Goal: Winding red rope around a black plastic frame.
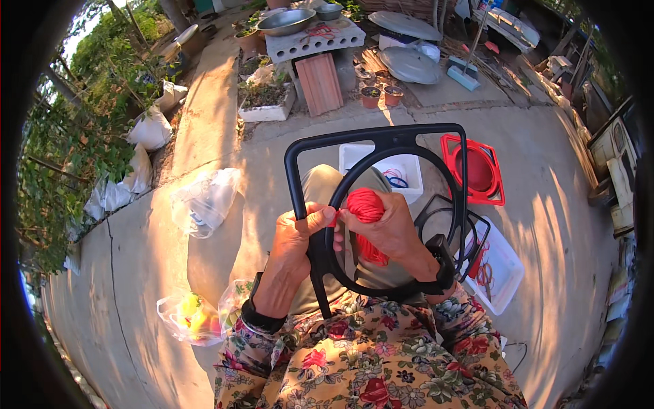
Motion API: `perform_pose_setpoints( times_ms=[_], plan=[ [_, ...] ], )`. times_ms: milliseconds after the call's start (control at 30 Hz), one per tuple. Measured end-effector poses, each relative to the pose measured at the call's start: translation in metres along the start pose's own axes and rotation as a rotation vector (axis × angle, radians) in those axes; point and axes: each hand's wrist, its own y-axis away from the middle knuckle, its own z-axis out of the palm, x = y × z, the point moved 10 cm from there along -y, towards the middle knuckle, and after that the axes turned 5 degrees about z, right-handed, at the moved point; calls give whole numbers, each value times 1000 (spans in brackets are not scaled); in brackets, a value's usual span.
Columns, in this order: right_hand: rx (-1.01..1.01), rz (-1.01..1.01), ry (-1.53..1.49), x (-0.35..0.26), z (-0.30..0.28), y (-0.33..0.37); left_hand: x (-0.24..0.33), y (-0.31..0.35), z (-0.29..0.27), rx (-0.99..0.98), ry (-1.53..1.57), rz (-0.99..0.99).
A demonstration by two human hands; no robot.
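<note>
A black frame [381,138] with a large round ring inside it rests over my lap, tilted up. My left hand [303,235] is closed around the frame's left part, its thumb pressing a bit of red cord against the ring. Inside the ring, my right hand [395,235] grips a wound bundle of red cord [366,206]. Its thumb and fingertips meet the cord near my left thumb. More of the bundle hangs below the right palm. How the cord passes around the ring is hidden by my fingers.
Ahead is a white tray [413,178] with coloured loops. To the right lie a red frame [501,174], another black frame [481,235] and a white bin [507,279] with scissors. Plastic bags [208,198] sit on the left; beyond stands a block bench [315,46].
</note>
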Motion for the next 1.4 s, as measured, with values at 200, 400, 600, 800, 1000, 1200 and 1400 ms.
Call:
perform_pose_setpoints(
  times_ms=[200, 400, 600, 800, 1000, 1200, 1400],
  plan=[
    [87, -447, 587, -41, 6, 4, -3, -1, -7, 21, 12, -5],
    [182, -684, 711, -58, 15, 10, -3, -6, -7, -7, -20, 14],
    [191, -717, 723, -60, 15, 9, -5, -9, -5, -30, 11, 31],
    [203, -752, 669, -59, 14, 8, -4, -7, -5, -6, 41, 23],
    [199, -676, 644, -54, 11, 3, -4, -7, -5, 44, 35, 19],
    [202, -628, 650, -50, 9, 2, -5, -10, -6, 32, 21, 11],
    [165, -439, 633, -32, 9, -13, -12, -13, -13, 43, 52, -6]
  ],
)
